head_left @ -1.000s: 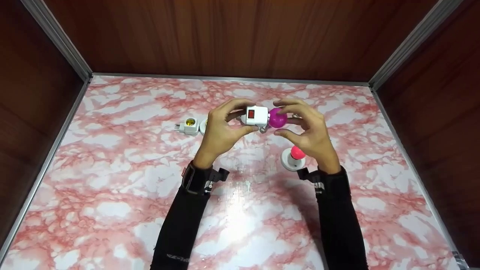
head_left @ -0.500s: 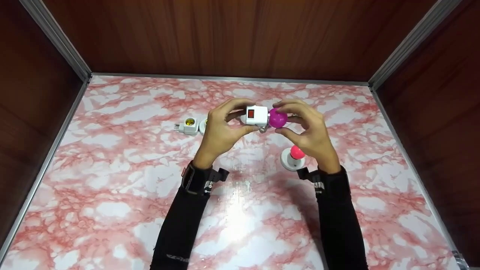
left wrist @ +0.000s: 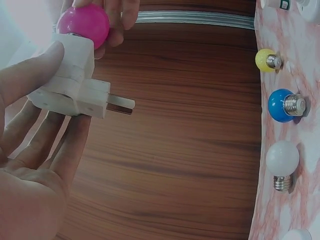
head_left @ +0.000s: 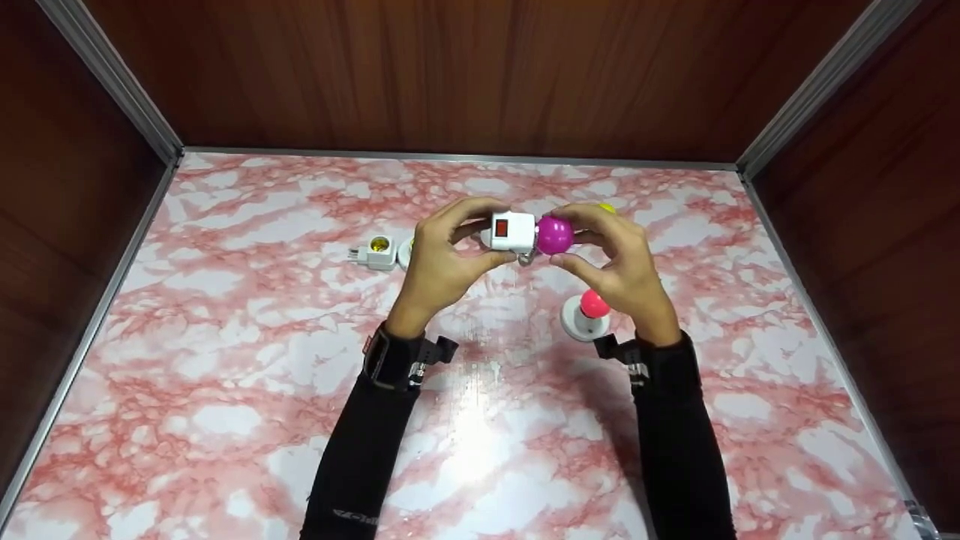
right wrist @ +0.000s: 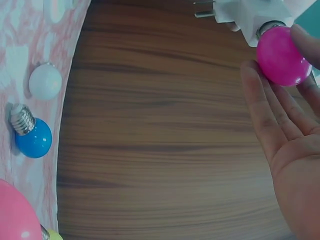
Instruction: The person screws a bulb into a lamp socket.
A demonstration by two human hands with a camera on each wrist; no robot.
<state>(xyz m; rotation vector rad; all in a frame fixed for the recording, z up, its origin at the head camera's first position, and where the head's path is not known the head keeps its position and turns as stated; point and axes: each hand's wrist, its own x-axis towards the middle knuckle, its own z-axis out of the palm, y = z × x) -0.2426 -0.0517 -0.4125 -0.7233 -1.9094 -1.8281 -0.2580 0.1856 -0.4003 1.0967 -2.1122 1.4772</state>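
My left hand (head_left: 442,259) grips a white plug-in lamp socket (head_left: 514,231) with a red rocker switch, thumb along one side and fingers along the other. Its metal plug pins (left wrist: 121,103) stick out in the left wrist view. A magenta light bulb (head_left: 555,235) sits at the socket's mouth, a bit of its metal base (right wrist: 270,27) showing between glass and socket. My right hand (head_left: 626,259) pinches this bulb's round end between thumb and fingertips. Both things are held up above the table.
A pinkish-red bulb (head_left: 595,304) stands in a round white lamp base (head_left: 571,322) below my right hand. Left of my hands lies another white plug-in socket (head_left: 381,253). Blue (left wrist: 280,105), white (left wrist: 282,158) and yellow (left wrist: 265,60) bulbs lie on the marbled table (head_left: 240,420); brown panels (head_left: 465,75) surround it.
My right fingers have shifted back from the bulb's front to its far side, uncovering more of it. A yellow bulb now shows behind that hand. The left hand stays put.
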